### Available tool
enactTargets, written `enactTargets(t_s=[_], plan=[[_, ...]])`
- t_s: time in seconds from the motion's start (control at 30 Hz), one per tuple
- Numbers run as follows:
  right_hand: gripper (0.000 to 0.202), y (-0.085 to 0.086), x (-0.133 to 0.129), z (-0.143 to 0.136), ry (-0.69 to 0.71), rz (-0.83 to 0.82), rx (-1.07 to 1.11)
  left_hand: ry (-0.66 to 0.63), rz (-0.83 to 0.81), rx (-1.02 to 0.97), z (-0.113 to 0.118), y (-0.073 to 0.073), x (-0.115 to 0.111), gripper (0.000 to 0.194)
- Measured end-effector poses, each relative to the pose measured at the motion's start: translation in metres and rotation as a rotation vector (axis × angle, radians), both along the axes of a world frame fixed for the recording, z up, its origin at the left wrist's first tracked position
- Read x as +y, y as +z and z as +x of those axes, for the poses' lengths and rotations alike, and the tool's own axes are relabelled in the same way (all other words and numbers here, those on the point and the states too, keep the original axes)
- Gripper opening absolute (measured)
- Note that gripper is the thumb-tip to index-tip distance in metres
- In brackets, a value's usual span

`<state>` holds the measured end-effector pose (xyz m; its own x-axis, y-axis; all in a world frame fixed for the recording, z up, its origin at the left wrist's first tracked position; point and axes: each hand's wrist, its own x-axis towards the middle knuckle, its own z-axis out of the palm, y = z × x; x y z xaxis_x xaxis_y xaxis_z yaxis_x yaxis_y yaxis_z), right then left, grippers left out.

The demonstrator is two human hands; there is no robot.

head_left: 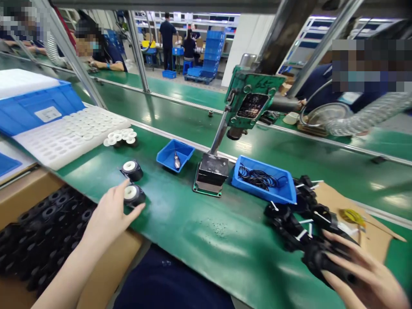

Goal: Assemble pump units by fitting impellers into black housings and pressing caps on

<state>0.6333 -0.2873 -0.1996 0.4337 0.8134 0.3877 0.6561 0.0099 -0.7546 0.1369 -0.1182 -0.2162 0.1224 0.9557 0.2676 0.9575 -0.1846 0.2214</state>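
Observation:
My left hand [111,210] is at a black round part with a white ring [131,193] on the green bench. Its thumb and fingers are spread around the near side of that part; whether they press on it I cannot tell. Just behind stands a second such black part [132,169]. At the right, my right hand [363,270] is closed around a black plastic part [325,262], blurred by motion. Beside it lies a pile of black parts [286,225] with white ties sticking out.
A green press [247,101] stands mid-bench over a black block [212,167]. Blue bins hold black cables [259,178] and a small metal tool [177,161]. White rings [120,136] lie near a foam tray [54,143]. A carton of black parts [45,231] is lower left. People sit opposite.

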Motion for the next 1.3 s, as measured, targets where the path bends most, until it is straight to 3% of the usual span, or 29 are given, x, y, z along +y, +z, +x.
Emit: enactTargets(t_s=[0.17, 0.33, 0.43, 0.5, 0.6, 0.77, 0.9, 1.1, 1.3], plan=[[0.024, 0.004, 0.044, -0.058, 0.181, -0.068, 0.56, -0.435, -0.199, -0.077, 0.059, 0.0, -0.014, 0.077], [0.029, 0.009, 0.098, -0.107, 0.365, -0.228, 1.188, -0.749, -0.318, -0.248, 0.117, 0.0, 0.003, 0.068], [0.033, 0.009, 0.118, -0.119, 0.401, -0.279, 1.375, -0.904, -0.373, -0.424, 0.143, -0.01, 0.016, 0.071], [0.035, 0.008, 0.127, -0.121, 0.392, -0.322, 1.412, -0.93, -0.415, -0.58, 0.155, -0.021, 0.02, 0.077], [0.034, 0.008, 0.136, -0.121, 0.397, -0.34, 1.344, -0.872, -0.517, -0.801, 0.164, -0.034, 0.018, 0.086], [0.026, 0.008, 0.143, -0.123, 0.455, -0.257, 0.97, -0.786, -0.601, -0.968, 0.167, -0.041, 0.009, 0.094], [0.024, 0.006, 0.144, -0.128, 0.517, -0.208, 0.754, -0.761, -0.595, -0.983, 0.168, -0.042, 0.009, 0.097], [0.025, 0.0, 0.143, -0.131, 0.542, -0.214, 0.602, -0.786, -0.592, -0.955, 0.167, -0.044, 0.01, 0.098], [0.02, 0.004, 0.136, -0.132, 0.556, -0.162, 0.342, -0.817, -0.549, -0.914, 0.166, -0.045, 0.011, 0.095]])
